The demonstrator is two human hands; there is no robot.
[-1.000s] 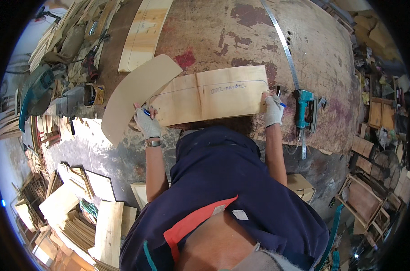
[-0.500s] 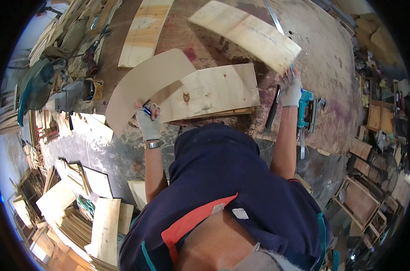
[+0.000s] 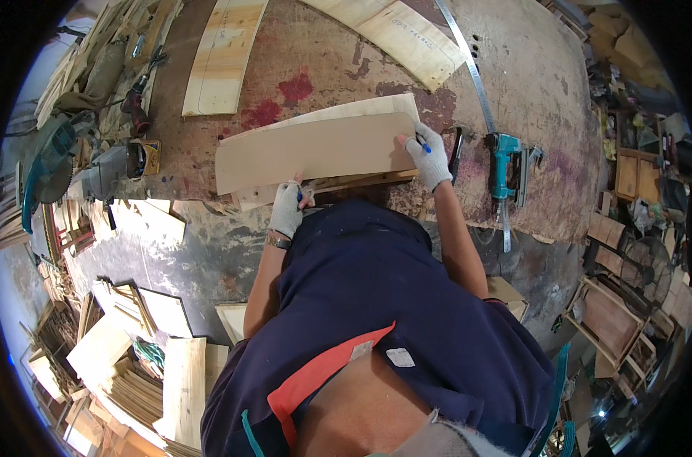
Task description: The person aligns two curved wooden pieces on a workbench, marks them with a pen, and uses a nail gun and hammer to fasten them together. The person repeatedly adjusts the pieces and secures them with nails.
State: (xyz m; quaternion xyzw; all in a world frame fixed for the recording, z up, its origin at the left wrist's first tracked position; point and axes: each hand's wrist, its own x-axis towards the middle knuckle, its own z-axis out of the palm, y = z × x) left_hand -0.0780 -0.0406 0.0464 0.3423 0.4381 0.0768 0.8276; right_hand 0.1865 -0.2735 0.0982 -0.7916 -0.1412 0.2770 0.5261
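A smooth tan panel with a rounded corner lies over a pale wooden board, whose back edge shows behind it. My left hand, in a white glove with bare fingertips, grips the panel's near edge; something small and blue shows at its fingers. My right hand, gloved the same way, closes on the panel's right end, with a blue pen between its fingers. Under the panel's near side, the edge of another wooden piece shows.
Two marked boards, one at back left and one at back centre, lie on the bench. A steel ruler, a black-handled tool and a teal nail gun are at right. A circular saw stands at left.
My right hand has let go of a marked board, now lying at the back, and moved left onto the tan panel. The panel has turned and shifted right over the pale board.
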